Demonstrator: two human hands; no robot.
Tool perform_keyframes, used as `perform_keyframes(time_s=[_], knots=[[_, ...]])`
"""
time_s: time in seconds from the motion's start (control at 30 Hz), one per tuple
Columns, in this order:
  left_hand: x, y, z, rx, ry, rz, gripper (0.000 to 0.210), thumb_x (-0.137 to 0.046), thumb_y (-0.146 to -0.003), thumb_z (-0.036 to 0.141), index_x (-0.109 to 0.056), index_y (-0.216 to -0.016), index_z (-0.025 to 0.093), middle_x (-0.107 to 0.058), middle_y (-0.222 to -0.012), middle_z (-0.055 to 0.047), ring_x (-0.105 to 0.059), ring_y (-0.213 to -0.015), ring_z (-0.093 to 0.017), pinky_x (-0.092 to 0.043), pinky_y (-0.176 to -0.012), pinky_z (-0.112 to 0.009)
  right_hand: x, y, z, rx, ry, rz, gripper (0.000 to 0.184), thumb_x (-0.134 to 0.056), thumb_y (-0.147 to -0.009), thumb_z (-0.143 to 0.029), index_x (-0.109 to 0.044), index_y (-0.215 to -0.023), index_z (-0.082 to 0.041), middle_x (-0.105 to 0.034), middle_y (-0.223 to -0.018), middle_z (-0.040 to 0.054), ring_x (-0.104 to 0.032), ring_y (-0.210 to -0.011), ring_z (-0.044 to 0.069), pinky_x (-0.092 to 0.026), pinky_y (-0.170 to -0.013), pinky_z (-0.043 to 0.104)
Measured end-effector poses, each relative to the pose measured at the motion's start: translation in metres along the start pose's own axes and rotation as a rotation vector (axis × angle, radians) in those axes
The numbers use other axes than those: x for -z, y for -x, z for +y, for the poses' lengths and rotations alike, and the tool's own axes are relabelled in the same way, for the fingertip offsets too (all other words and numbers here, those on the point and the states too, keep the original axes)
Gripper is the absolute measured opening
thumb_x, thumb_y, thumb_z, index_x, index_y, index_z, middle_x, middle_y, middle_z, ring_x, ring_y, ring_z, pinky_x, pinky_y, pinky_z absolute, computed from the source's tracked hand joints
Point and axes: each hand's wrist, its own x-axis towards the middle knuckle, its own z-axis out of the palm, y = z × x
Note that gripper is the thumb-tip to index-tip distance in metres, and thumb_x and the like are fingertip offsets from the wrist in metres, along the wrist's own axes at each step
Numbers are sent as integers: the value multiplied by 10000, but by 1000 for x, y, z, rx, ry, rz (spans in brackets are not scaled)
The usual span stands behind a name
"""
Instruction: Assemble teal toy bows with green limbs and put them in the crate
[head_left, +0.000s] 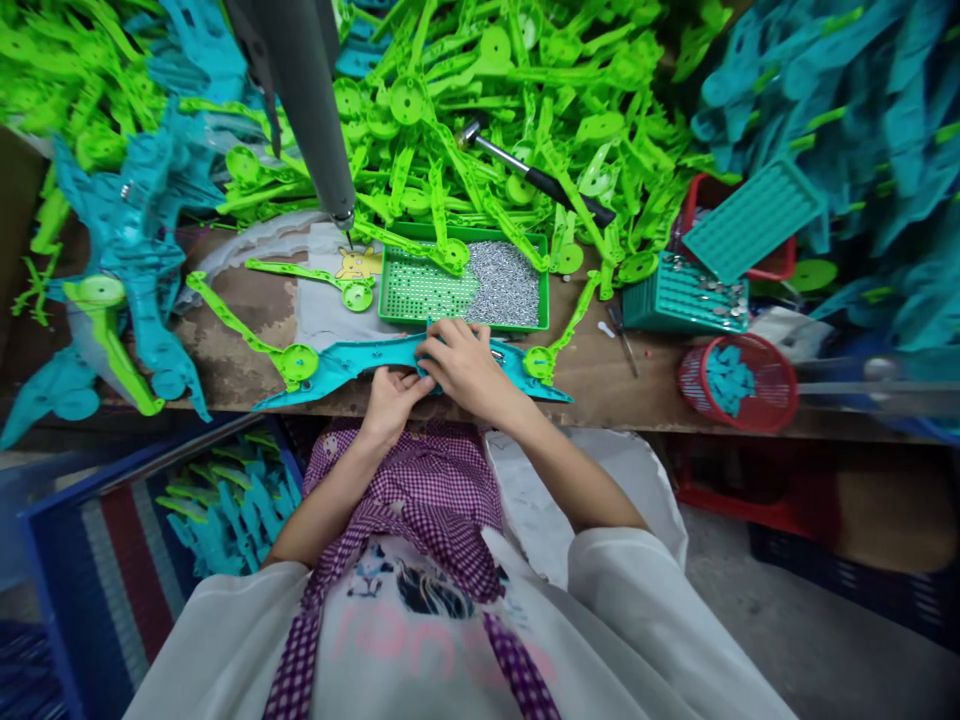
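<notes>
A worn wooden table [596,395] carries a heap of green plastic parts [585,85]. The blue part [352,358] lies along its front edge; the left hand [394,400] and right hand [461,365], fingers curled, grip its middle, though any small piece between them is hidden. Uneven pressure could tip it off the edge or shift the green arms [300,362] at its ends. A knock could spill the green basket's [385,290] silver bits [506,285]; a red basket [739,418] holds blue pieces [727,383].
</notes>
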Motion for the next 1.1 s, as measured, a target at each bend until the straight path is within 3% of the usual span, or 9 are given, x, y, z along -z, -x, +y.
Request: perform_keyframes(time_s=[0.17,0.33,0.57,0.77,0.9,1.03,1.1], knots=[[-1,2,3,16,13,-13,838,-917,-526,162,-481,-1239,230,-693,-1122,-47,-680,-987,-147,-510,-935,-290,3,-6,-5,11,81,-54,185,-409,-968,-190,-593,-964,-178,-579,-1083,104,-447,-1017,259,-242,-830,406],[-1,4,5,23,23,-12,744,-913,-534,174,-498,-1150,220,-695,-1076,-30,-671,-1004,-146,-496,-953,-292,1,-5,-11,19,85,-50,214,-367,-974,-167,-581,-983,-169,-569,-1054,110,-435,-1017,263,-239,-847,410],[3,1,1,74,-69,8,616,-919,-517,198,-501,-969,183,-676,-839,7,-665,-786,-135,-516,-793,-274,8,-18,-15,5,-166,70,258,-329,-1011,-288,-570,-1032,-199,-574,-1071,87,-463,-1043,229,-298,-867,372],[5,1,1,87,-66,-18,573,-907,-558,202,-519,-979,177,-697,-909,-24,-684,-869,-152,-514,-903,-325,12,16,8,-229,-330,358,256,-412,-993,-376,-605,-1028,-211,-589,-1058,79,-531,-1052,215,-353,-875,365],[6,-2,-1,75,-97,-56,588,-889,-535,134,-546,-1011,180,-709,-982,-39,-686,-923,-162,-513,-931,-325,-10,35,2,-163,-251,259,242,-461,-983,-353,-660,-1044,-231,-624,-1065,61,-544,-1041,204,-313,-872,365],[16,-2,11,130,-211,-145,529,-849,-581,100,-611,-1046,182,-694,-1055,-63,-678,-947,-171,-532,-880,-307,-26,24,-7,-204,-259,152,241,-478,-973,-372,-674,-1028,-244,-628,-1103,54,-512,-1053,208,-288,-862,359],[24,2,26,175,-354,-218,453,-833,-630,130,-656,-1044,179,-708,-944,-56,-684,-841,-179,-548,-801,-309,-28,17,-7,-231,-285,129,249,-473,-973,-389,-672,-965,-240,-623,-1089,46,-501,-1038,205,-280,-857,353]])
